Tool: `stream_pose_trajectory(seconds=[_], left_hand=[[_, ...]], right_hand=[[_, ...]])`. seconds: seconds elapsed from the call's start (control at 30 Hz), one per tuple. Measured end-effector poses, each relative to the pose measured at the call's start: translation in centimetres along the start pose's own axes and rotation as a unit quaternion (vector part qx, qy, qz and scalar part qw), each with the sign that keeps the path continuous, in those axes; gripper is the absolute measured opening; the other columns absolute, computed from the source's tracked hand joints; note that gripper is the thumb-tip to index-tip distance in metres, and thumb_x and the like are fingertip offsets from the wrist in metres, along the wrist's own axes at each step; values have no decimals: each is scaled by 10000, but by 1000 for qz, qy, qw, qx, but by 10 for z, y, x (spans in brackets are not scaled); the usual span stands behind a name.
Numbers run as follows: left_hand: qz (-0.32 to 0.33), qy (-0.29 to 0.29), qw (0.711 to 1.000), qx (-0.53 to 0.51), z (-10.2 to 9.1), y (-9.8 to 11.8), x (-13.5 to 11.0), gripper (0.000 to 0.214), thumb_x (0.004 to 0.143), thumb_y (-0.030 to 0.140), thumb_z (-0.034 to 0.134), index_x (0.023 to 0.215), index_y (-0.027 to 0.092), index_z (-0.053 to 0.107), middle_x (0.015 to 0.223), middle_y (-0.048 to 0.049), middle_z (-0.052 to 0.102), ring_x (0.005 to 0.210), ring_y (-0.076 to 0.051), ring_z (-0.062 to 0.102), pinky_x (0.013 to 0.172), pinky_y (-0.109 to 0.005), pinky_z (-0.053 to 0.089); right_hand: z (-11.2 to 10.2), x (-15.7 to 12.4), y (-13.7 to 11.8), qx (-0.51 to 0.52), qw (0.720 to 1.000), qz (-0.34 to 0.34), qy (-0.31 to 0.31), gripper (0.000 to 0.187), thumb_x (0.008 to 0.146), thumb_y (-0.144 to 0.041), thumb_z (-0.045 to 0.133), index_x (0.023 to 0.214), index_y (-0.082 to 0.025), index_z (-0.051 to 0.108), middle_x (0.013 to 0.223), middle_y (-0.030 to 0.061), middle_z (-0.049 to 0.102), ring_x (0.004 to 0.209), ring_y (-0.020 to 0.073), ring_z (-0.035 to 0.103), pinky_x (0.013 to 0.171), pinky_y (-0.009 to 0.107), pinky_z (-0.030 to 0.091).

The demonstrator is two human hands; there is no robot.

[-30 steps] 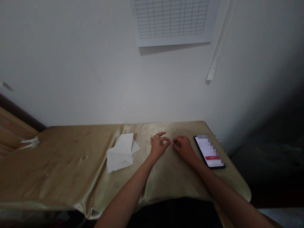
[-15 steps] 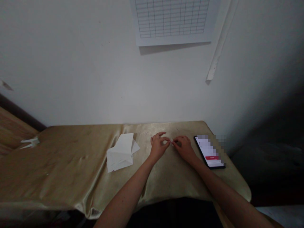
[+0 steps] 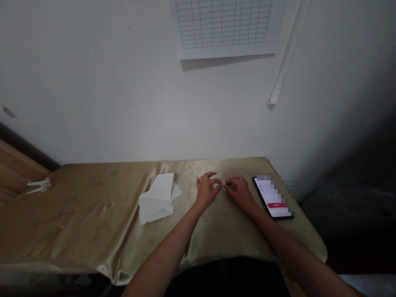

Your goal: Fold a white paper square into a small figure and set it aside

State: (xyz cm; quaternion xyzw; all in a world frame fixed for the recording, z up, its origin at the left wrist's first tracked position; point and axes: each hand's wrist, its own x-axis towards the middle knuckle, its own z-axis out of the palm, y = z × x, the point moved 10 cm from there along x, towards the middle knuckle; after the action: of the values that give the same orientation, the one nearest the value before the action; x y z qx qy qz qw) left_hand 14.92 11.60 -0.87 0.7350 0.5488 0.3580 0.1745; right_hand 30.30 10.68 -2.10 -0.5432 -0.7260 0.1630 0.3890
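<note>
A small white piece of paper (image 3: 223, 185) is pinched between the fingertips of both hands, low over the table; most of it is hidden by the fingers. From the left, my left hand (image 3: 208, 187) grips it with thumb and forefinger, the other fingers lifted and spread. On the opposite side, my right hand (image 3: 239, 189) holds it with thumb and forefinger, the remaining fingers curled. The two hands almost meet at the tips. Left of my left hand lies a loose stack of white paper sheets (image 3: 157, 200) with uneven edges.
A phone (image 3: 280, 210) with a lit screen lies right of my right hand. The table (image 3: 77, 206) wears a shiny gold cloth with folds. A printed grid sheet (image 3: 225, 24) hangs on the wall behind. White scraps (image 3: 40, 185) rest at the far left, by a wooden panel (image 3: 15, 165).
Both hands stay nearly in place, still pinching the small white piece of paper. Only a very slight shift shows at the fingertips.
</note>
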Motion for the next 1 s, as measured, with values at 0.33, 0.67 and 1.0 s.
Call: stream_pose_trajectory(seconds=[0.33,0.67,1.0], left_hand=[[27,-13,1000,3,6,0,-2,99,859,234,720,913,295,776,1371,-28,588,1284,-259,507,1172,-606,265],[28,-48,998,16,11,0,-1,106,856,255,731,942,303,769,1420,-46,525,1302,-268,490,1165,-624,246],[35,-45,998,22,8,2,-1,108,877,279,711,954,321,773,1402,-40,515,1278,-265,506,1157,-604,267]], right_hand=[[4,1,5,-1,1000,-14,6,125,859,-334,652,870,-228,718,943,65,721,1014,250,585,969,418,397],[4,1,10,5,1000,3,16,107,830,-311,643,828,-223,704,911,70,691,998,248,576,934,411,419],[0,1,8,9,1000,-8,20,112,833,-333,669,844,-232,715,905,67,704,1024,259,563,954,430,399]])
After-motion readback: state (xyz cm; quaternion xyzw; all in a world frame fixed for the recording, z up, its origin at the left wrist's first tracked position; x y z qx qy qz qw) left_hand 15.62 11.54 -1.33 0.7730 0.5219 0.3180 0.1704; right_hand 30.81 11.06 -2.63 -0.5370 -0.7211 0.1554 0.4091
